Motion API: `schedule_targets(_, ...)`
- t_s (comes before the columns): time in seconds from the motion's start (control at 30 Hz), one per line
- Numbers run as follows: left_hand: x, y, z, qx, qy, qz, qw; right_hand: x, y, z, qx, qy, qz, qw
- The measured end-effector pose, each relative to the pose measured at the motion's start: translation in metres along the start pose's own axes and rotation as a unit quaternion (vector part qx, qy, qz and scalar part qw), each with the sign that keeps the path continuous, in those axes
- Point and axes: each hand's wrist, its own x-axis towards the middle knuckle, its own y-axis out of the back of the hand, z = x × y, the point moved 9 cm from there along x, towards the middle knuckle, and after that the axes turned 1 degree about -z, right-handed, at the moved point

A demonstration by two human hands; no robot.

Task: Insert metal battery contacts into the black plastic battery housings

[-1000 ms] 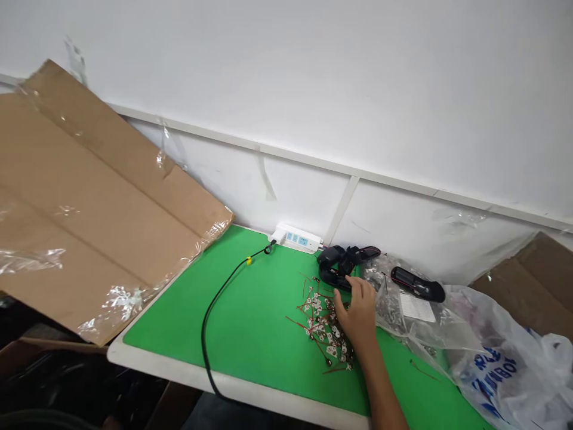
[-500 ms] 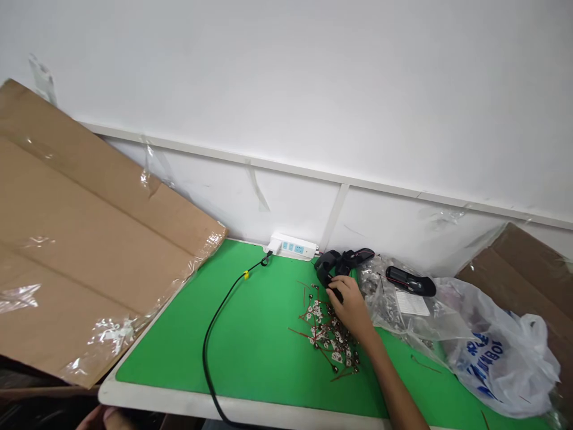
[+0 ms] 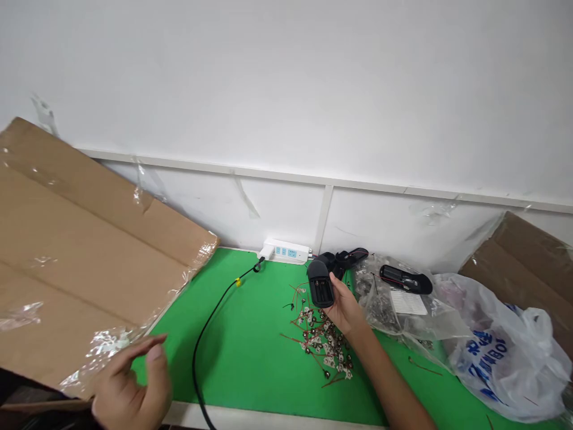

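My right hand (image 3: 344,303) grips a black plastic housing (image 3: 321,283) with an open battery compartment facing me. It is raised over the far edge of a pile of small metal contacts with red wires (image 3: 330,346). Just behind the housing lie more black plastic parts (image 3: 351,258), partly covered by it. At the lower left, my left hand (image 3: 134,385) hovers over the table's front corner. Its thumb and forefinger are apart with nothing between them, and the other fingers curl in.
A black cable (image 3: 203,340) runs across the green mat (image 3: 246,358) to a white power strip (image 3: 289,251). On the right are a clear bag of small parts (image 3: 380,298), another black housing (image 3: 405,279) on it, and a white plastic bag (image 3: 505,358). Cardboard (image 3: 80,251) leans at left.
My right hand has lifted the black housing off the mat and turned its battery side toward me. My left hand has risen from below the table edge into view. The camera has shifted slightly.
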Motion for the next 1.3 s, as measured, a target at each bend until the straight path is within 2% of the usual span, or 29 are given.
schedule_targets(0.03,0.017,-0.017,0.023,-0.006,-0.040,-0.020,0.999,-0.001,0.003,-0.001,0.032,0.001,0.008,0.999)
schedule_targets(0.1,0.041,-0.062,0.070,-0.035,-0.132,-0.100,0.986,-0.001,0.005,-0.003,0.072,0.009,0.018,0.997)
schedule_targets(0.17,0.050,-0.113,0.109,-0.059,-0.202,-0.205,0.956,0.000,0.004,-0.002,0.077,0.009,0.020,0.997)
schedule_targets(0.23,0.047,-0.159,0.141,-0.092,-0.261,-0.284,0.918,0.001,0.002,0.001,0.048,0.005,0.015,0.999)
schedule_targets(0.33,0.032,-0.211,0.172,-0.157,-0.322,-0.338,0.870,0.001,-0.002,0.008,-0.013,0.007,0.000,1.000)
schedule_targets(0.43,0.015,-0.240,0.184,-0.225,-0.373,-0.343,0.833,-0.001,-0.003,0.014,-0.052,0.009,-0.007,0.999)
schedule_targets(0.57,0.001,-0.256,0.174,-0.260,-0.350,-0.359,0.825,0.000,0.000,0.017,-0.162,0.001,-0.014,0.987)
schedule_targets(0.7,-0.009,-0.259,0.170,-0.273,-0.303,-0.401,0.820,0.002,0.010,0.016,-0.241,-0.011,-0.006,0.970)
schedule_targets(0.8,-0.008,-0.257,0.170,-0.290,-0.281,-0.389,0.828,0.000,0.015,0.007,-0.294,-0.007,0.007,0.956)
schedule_targets(0.87,-0.005,-0.258,0.167,-0.290,-0.253,-0.375,0.844,-0.004,0.013,-0.004,-0.355,0.022,0.009,0.935)
schedule_targets(0.9,-0.002,-0.260,0.163,-0.285,-0.235,-0.367,0.854,-0.006,0.008,-0.011,-0.411,0.049,-0.002,0.911)
schedule_targets(0.93,0.000,-0.261,0.160,-0.280,-0.218,-0.361,0.863,-0.008,0.001,-0.016,-0.478,0.081,-0.022,0.874)
schedule_targets(1.03,0.003,-0.265,0.156,-0.264,-0.195,-0.359,0.874,-0.018,-0.023,-0.014,-0.664,0.153,-0.116,0.723)
schedule_targets(1.1,0.003,-0.266,0.158,-0.260,-0.205,-0.361,0.872,-0.021,-0.027,-0.005,-0.721,0.166,-0.152,0.655)
schedule_targets(1.17,0.003,-0.266,0.160,-0.259,-0.214,-0.361,0.870,-0.022,-0.025,0.003,-0.754,0.166,-0.163,0.614)
schedule_targets(1.2,0.003,-0.266,0.161,-0.258,-0.217,-0.361,0.869,-0.022,-0.024,0.006,-0.763,0.164,-0.163,0.603)
schedule_targets(1.3,0.002,-0.268,0.161,-0.257,-0.220,-0.367,0.867,-0.021,-0.023,0.008,-0.765,0.156,-0.168,0.602)
